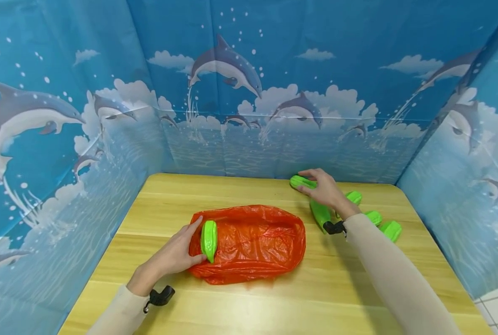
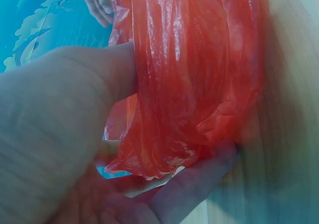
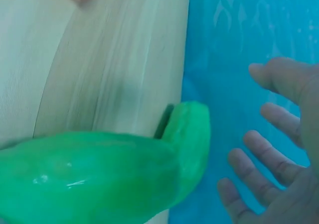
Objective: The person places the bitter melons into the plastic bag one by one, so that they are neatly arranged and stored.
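Note:
A red plastic bag (image 1: pixel 253 242) lies spread with its mouth up on the table. A bright green ridged fruit-shaped piece (image 1: pixel 209 241) is in its left end. My left hand (image 1: pixel 175 246) holds that end, thumb and fingers on either side of the red plastic (image 2: pixel 184 74). At the table's back edge lies another green ridged piece (image 1: pixel 302 182). Beside it is my right hand (image 1: pixel 322 186); in the right wrist view its fingers are spread, apart from the green piece (image 3: pixel 192 144). A larger, smooth green piece (image 3: pixel 89 174) lies nearer.
Several more green pieces (image 1: pixel 390 230) lie in a row at the right of the wooden table (image 1: pixel 249 307), partly behind the right forearm. A blue dolphin-print sheet (image 1: pixel 249 153) stands around the back and sides.

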A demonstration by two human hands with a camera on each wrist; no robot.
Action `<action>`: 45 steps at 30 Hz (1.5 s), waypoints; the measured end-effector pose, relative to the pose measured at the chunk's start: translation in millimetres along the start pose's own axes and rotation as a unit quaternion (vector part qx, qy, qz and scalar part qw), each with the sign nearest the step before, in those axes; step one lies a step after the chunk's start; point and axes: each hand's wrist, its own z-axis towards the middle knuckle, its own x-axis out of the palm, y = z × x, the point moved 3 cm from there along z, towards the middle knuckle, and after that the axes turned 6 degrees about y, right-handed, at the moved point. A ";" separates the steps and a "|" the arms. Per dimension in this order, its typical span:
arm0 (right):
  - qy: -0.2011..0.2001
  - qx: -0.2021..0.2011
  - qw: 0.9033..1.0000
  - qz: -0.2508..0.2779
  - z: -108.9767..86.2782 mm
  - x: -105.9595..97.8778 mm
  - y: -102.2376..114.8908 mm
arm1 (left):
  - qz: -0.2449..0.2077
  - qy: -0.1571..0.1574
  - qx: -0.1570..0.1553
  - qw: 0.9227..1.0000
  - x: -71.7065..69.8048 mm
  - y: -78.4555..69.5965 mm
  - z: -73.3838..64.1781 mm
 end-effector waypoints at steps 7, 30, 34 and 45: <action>0.013 0.026 0.999 0.020 12.0 2.6 -13.4 | -0.002 0.004 0.006 1.000 -4.6 4.9 2.7; 0.024 0.078 0.996 0.022 28.0 8.6 -43.5 | -0.020 0.010 0.002 1.000 -4.5 3.7 0.5; 0.023 0.077 0.996 0.024 26.5 10.2 -43.5 | -0.022 0.010 0.003 1.000 -4.5 3.8 0.2; 0.017 0.088 0.996 0.024 31.4 14.8 -52.0 | -0.021 0.012 0.004 1.000 -4.7 4.6 0.3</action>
